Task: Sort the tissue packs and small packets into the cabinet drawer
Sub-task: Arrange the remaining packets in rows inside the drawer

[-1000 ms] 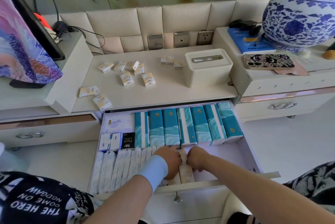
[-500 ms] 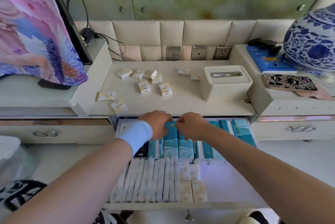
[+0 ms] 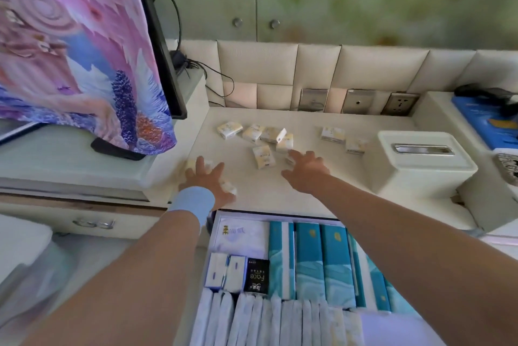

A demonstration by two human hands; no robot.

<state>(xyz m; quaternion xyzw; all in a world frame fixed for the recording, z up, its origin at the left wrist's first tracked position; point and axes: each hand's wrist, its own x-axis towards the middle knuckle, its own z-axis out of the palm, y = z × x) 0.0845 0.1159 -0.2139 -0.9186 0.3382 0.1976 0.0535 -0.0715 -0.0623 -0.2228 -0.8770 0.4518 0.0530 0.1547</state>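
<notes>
**A:** How do the fingers stand?

**B:** Both hands are splayed wide, palms down, and hold nothing that I can make out. The left hand [image 3: 206,181] is spread over two small packets: the near-left packet [image 3: 190,164] at its fingertips and the thumb-side packet [image 3: 229,188]. Blur hides whether skin touches either.

**A:** And the other?

**B:** The right hand [image 3: 307,170] has its fingertips over the half-hidden packet [image 3: 290,161]. Just left of it lies the loose packet [image 3: 262,157], its long axis running away from the person. It is nearer the right hand than the left.

**A:** Farther out?

**B:** The back cluster [image 3: 273,135] sits deeper on the counter [image 3: 322,194], beyond both hands, with the pair of packets [image 3: 332,134] off to the right. The drawer [image 3: 392,330] stands open below the wrists. I judge each catch travels straight back toward the body.
</notes>
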